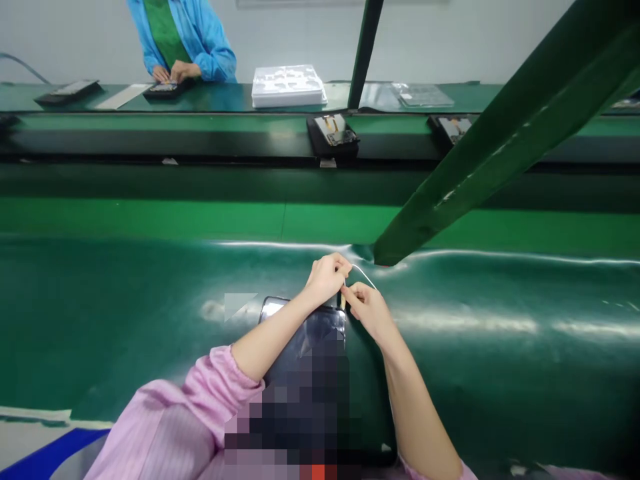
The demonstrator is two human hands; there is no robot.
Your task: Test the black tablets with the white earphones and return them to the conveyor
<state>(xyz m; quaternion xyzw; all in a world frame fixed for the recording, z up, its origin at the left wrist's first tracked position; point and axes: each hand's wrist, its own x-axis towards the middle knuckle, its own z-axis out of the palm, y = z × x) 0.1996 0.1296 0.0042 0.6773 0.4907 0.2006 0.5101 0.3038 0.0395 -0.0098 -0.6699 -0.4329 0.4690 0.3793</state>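
Note:
My left hand (327, 277) is closed in a pinch just beyond the far edge of a dark glossy tablet-like panel (327, 327). A thin white cord (365, 275) arcs from its fingertips toward my right wrist. Close beside it, my right hand (367, 307) also pinches, its thumb and forefinger meeting near the cord. A small yellowish piece (343, 301) shows under these fingertips; its kind is unclear. My left forearm crosses over the panel, and a blurred patch hides the panel's near part.
A slanting green post (465, 160) rises beyond my right hand. Opened devices on black holders (334, 135) sit along the dark conveyor (240, 143). Across it, a co-worker's hands (177, 71) touch another device near stacked white trays (289, 87). A green mat (125, 313) covers my bench.

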